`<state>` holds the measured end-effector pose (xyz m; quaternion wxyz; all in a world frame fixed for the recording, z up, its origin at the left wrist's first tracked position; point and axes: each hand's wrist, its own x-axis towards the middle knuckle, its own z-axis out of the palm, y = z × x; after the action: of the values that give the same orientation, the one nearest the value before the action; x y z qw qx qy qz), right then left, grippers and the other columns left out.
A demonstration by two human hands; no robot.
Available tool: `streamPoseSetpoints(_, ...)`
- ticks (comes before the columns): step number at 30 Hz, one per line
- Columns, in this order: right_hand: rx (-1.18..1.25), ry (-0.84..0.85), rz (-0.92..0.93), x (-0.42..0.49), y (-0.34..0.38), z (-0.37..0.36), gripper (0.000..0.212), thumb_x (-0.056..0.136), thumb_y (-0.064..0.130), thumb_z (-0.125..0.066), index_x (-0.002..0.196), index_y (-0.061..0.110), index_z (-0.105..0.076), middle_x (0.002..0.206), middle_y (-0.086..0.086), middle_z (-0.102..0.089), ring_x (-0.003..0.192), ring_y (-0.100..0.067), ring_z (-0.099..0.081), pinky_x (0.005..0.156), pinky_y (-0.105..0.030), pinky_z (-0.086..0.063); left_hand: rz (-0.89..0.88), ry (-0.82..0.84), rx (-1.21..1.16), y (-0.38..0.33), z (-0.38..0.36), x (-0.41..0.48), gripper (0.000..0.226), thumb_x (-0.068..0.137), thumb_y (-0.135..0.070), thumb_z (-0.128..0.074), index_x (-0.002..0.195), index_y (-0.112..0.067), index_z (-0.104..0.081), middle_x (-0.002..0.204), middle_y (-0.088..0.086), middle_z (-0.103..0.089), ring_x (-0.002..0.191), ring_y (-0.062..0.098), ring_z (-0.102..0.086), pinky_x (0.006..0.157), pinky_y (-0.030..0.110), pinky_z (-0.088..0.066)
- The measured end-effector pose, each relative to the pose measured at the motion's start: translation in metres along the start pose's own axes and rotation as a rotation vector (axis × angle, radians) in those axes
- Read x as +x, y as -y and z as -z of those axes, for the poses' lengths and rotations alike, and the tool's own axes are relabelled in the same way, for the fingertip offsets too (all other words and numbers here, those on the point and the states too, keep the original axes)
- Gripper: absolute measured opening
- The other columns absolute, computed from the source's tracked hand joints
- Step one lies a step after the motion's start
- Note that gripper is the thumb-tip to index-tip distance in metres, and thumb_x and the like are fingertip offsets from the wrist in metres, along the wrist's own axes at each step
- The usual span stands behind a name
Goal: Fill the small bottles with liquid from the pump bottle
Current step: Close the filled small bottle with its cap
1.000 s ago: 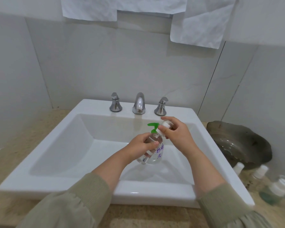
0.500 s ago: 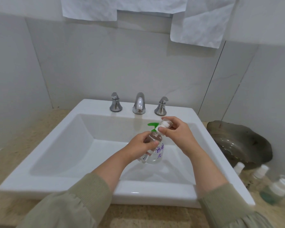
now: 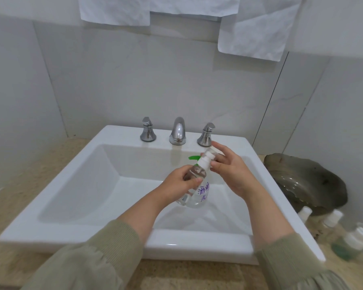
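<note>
Over the basin of the one white sink (image 3: 61, 231), you hold one clear pump bottle (image 3: 199, 190) with purple writing on it, tilted, with its base toward you. Your left hand (image 3: 180, 181) grips it round the upper body, fingers and thumb curled about it. Its green nozzle (image 3: 194, 157) points toward the back of the sink.

Your right hand (image 3: 231, 170) pinches one small bottle (image 3: 207, 159) between thumb and curled fingers, above the basin's far right part. The small bottle is tilted, and its white part lies against the top of the pump bottle, just beside the green nozzle. I cannot tell whether its mouth meets the nozzle, or whether any liquid is in it.

Three more small bottles with white tops stand on the beige counter (image 3: 19, 185) to the right of the sink's front corner: the first (image 3: 304, 212) just beside the rim, the second (image 3: 333, 218) farther right, and the third (image 3: 356, 237) farthest out, with greenish liquid at its base. That makes four small bottles in all.

One dark scalloped dish (image 3: 306, 181) sits to the right of the sink, behind those three. On the sink's back ledge stand one chrome spout (image 3: 177, 130) and two chrome handles, one to the left (image 3: 148, 129) and one to the right (image 3: 205, 135) of it.
</note>
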<state>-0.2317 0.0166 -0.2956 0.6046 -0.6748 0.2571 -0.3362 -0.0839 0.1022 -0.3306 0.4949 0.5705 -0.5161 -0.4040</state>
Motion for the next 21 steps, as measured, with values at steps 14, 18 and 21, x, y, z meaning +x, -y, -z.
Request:
streamPoseSetpoints(14, -0.086, -0.093, 0.001, 0.0006, 0.0006, -0.0051, 0.051, 0.082, -0.005, -0.064, 0.127, 0.017, -0.053, 0.094, -0.005, -0.066, 0.085, -0.016, -0.060, 0.080, -0.031, -0.050, -0.010, 0.005, 0.030, 0.0033, -0.0002, 0.0013, 0.019, 0.090, -0.014, -0.059, 0.106, -0.024, -0.058, 0.096, -0.003, -0.064, 0.092, 0.014, -0.061, 0.090, 0.040, -0.051)
streamPoseSetpoints(18, -0.044, -0.064, -0.021, 0.0001, 0.0009, -0.0064, 0.050, 0.086, 0.002, -0.061, 0.132, 0.019, -0.047, 0.105, -0.001, -0.064, 0.095, -0.014, -0.060, 0.087, -0.030, -0.048, -0.012, 0.002, 0.033, 0.0030, 0.0000, 0.0016, 0.019, 0.090, -0.015, -0.059, 0.105, -0.025, -0.058, 0.094, -0.005, -0.065, 0.092, 0.013, -0.062, 0.090, 0.039, -0.051)
streamPoseSetpoints(21, 0.134, 0.009, -0.002, 0.0003, 0.0015, -0.0002, 0.052, 0.086, -0.015, -0.050, 0.127, 0.018, -0.049, 0.112, -0.006, -0.065, 0.100, -0.019, -0.063, 0.092, -0.035, -0.048, -0.012, -0.005, 0.047, 0.0026, 0.0001, 0.0015, 0.020, 0.090, -0.015, -0.059, 0.108, -0.023, -0.058, 0.096, -0.003, -0.064, 0.093, 0.015, -0.061, 0.089, 0.039, -0.050)
